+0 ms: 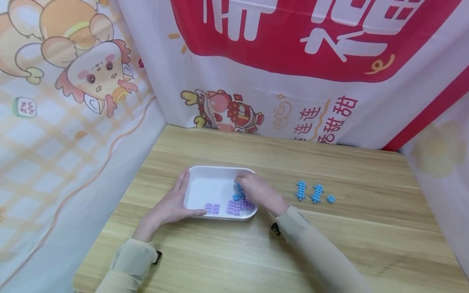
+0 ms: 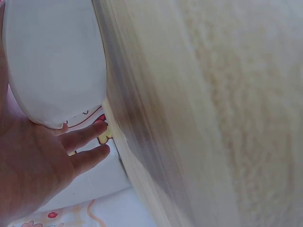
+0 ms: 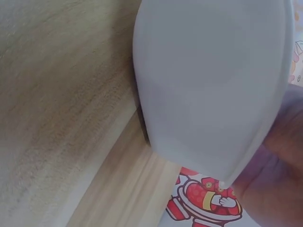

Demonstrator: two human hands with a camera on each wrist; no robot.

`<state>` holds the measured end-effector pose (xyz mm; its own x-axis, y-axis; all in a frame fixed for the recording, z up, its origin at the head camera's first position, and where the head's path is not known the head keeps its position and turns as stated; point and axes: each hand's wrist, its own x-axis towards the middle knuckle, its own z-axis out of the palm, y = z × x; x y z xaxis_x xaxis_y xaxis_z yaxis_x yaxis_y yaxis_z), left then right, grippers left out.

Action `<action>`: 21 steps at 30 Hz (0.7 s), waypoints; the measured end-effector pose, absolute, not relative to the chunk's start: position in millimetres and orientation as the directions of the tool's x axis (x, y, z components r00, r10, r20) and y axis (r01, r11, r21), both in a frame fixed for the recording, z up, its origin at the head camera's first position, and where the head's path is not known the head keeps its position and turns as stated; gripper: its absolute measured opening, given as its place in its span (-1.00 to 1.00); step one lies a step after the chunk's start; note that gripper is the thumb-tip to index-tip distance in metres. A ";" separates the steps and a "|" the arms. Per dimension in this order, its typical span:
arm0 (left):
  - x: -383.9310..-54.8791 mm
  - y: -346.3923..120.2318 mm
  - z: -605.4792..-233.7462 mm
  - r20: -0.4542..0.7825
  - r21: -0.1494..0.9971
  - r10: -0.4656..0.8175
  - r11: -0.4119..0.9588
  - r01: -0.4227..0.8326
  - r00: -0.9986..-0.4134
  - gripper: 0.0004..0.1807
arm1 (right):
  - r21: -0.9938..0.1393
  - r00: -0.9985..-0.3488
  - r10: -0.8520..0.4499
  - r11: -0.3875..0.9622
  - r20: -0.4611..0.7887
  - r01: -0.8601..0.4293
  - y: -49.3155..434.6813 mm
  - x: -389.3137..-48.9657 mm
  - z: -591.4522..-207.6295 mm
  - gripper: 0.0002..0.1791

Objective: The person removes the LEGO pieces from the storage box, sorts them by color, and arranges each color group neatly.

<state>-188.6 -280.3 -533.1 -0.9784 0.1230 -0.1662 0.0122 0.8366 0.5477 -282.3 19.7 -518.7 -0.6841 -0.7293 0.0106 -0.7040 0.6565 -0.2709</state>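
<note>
A white tray (image 1: 210, 173) stands on the table. Purple building blocks (image 1: 212, 208) lie along its near side, and light-blue building blocks (image 1: 239, 197) are at its right end. My left hand (image 1: 176, 203) rests against the left end, thumb along the near rim and fingers at the outer side; in the left wrist view those fingers look nearly straight. Over the right end, my right hand (image 1: 258, 189) reaches inside with its fingers down at the blue blocks. They are blurred and partly covered, so I cannot see whether they pinch one. The right wrist view mostly shows the tray's outer wall (image 3: 213, 85).
Right of the tray lie two long blue block pieces (image 1: 301, 190) and a small blue block (image 1: 331, 199). The wooden table (image 1: 220, 252) meets a printed cloth (image 1: 234, 73) at its far edge. Another patterned cloth (image 1: 55, 122) hangs on the left.
</note>
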 end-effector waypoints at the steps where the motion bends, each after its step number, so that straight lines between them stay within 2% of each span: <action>1: -189.0 -280.1 -532.8 -0.166 0.549 0.123 0.836 0.012 -0.978 0.73 | -0.279 -0.687 -0.726 0.658 0.009 -0.699 19.2 -283.0 -518.7 -0.62; 12: -188.3 -279.6 -531.2 -0.159 0.551 0.127 0.835 0.019 -0.979 0.73 | -0.342 -0.711 -0.700 0.685 -0.063 -0.644 17.8 -284.4 -517.4 -0.68; 21: -188.2 -279.2 -530.4 -0.163 0.546 0.126 0.838 0.017 -0.979 0.72 | -0.344 -0.723 -0.685 0.702 -0.087 -0.624 19.9 -281.8 -517.1 -0.71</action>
